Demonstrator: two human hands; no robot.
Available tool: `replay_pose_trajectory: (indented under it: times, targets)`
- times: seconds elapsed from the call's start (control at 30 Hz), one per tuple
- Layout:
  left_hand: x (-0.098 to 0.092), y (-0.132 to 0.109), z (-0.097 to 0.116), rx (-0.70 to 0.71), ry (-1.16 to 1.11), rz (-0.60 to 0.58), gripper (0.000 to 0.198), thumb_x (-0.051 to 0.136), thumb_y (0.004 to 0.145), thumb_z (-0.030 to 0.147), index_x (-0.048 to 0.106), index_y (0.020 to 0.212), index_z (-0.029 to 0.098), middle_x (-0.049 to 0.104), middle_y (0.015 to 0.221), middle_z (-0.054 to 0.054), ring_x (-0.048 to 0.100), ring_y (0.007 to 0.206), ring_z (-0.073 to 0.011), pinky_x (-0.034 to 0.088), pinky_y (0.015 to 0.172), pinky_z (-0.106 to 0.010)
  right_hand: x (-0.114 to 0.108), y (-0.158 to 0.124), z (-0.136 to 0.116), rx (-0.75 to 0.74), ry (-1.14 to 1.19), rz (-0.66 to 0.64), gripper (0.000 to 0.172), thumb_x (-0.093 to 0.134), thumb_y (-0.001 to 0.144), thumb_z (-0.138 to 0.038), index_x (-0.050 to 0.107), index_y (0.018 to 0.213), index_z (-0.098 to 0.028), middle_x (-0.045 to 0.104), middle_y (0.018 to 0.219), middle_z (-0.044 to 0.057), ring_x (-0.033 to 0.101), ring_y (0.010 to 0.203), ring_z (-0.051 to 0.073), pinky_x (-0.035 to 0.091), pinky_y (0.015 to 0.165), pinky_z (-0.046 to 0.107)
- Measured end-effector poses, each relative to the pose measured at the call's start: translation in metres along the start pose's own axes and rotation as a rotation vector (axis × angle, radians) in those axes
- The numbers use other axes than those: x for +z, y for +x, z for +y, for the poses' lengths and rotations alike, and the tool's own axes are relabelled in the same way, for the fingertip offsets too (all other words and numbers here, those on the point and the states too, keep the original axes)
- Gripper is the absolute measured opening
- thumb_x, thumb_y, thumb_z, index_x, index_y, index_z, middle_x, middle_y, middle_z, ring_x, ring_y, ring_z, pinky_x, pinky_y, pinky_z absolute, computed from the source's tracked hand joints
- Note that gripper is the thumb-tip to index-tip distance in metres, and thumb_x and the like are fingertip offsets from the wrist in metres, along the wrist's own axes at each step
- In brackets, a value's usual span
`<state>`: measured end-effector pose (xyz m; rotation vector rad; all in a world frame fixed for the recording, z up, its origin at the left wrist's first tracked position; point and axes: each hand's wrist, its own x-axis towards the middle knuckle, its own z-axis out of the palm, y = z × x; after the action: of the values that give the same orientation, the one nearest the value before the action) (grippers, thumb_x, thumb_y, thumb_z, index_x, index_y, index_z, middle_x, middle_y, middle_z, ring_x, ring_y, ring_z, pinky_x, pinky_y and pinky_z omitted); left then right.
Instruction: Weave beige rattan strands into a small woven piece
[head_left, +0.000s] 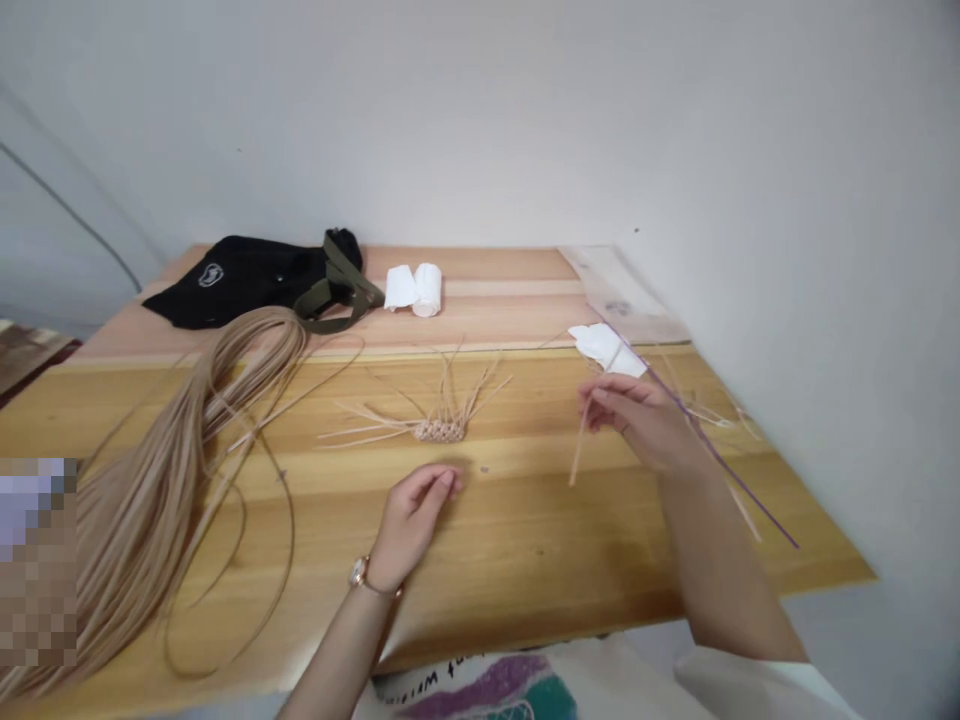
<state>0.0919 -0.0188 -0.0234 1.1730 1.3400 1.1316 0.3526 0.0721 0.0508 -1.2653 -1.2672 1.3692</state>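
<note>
My right hand [634, 415] is raised over the right half of the table, its fingers closed on a thin tan strand [579, 450] that hangs down from them. My left hand [420, 515], with a watch [358, 572] at the wrist, hovers near the middle. Its thumb and curled fingers are pressed together, and nothing shows between them. Just beyond it lies a small woven tan piece [440, 431], with several loose strand ends fanning out to the left and away from me.
A thick bundle of tan strands [150, 500] covers the table's left side. Behind it lies a black bag [255, 280] with a green strap. White paper rolls [427, 290] stand at the back. Crumpled white paper [607, 347] and a thin purple stick [731, 468] lie on the right.
</note>
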Motion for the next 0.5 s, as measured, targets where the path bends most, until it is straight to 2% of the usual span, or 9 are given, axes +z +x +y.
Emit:
replay_pose_trajectory:
  times: [0.1,0.17,0.23,0.37,0.5]
  targets:
    - [0.009,-0.006,0.022,-0.020,-0.082,-0.097,0.032,0.055,0.080,0.042,0.065,0.091,0.013,0.069,0.084,-0.008,0.064,0.076,-0.0152,0.051,0.075,-0.027,0.050,-0.015,0.015,0.035,0.035,-0.183,0.020,0.064,0.072,-0.036,0.068,0.075,-0.017,0.065,0.065,0.002,0.058,0.055,0.012,0.045,0.054,0.026]
    - [0.012,-0.009,0.034,-0.055,-0.138,-0.166,0.032,0.059,0.078,0.041,0.064,0.092,0.013,0.069,0.083,-0.008,0.063,0.074,-0.0150,0.051,0.071,-0.026,0.078,-0.023,0.023,0.037,0.069,-0.214,0.019,0.063,0.073,-0.035,0.069,0.077,-0.018,0.062,0.058,0.000,0.055,0.053,0.010,0.044,0.053,0.025]
    - [0.011,-0.012,0.040,-0.117,-0.190,-0.217,0.030,0.062,0.076,0.040,0.064,0.085,0.012,0.067,0.072,-0.005,0.061,0.063,-0.0127,0.050,0.063,-0.024,0.098,-0.029,0.028,0.029,0.080,-0.218,0.017,0.063,0.072,-0.034,0.070,0.076,-0.018,0.060,0.055,-0.001,0.052,0.052,0.010,0.043,0.053,0.025]
    - [0.003,-0.020,0.037,-0.241,-0.273,-0.254,0.028,0.064,0.074,0.038,0.065,0.083,0.011,0.066,0.066,-0.004,0.056,0.052,-0.0093,0.046,0.053,-0.021,0.109,-0.035,0.034,0.011,0.106,-0.250,0.014,0.062,0.073,-0.031,0.069,0.074,-0.019,0.059,0.055,-0.002,0.051,0.052,0.009,0.042,0.053,0.024]
    - [0.000,-0.024,0.030,-0.298,-0.329,-0.235,0.030,0.066,0.073,0.036,0.064,0.090,0.010,0.068,0.070,-0.006,0.058,0.054,-0.0095,0.046,0.055,-0.021,0.105,-0.035,0.039,-0.007,0.110,-0.246,0.014,0.062,0.073,-0.030,0.068,0.073,-0.018,0.059,0.056,-0.002,0.051,0.051,0.009,0.042,0.052,0.023]
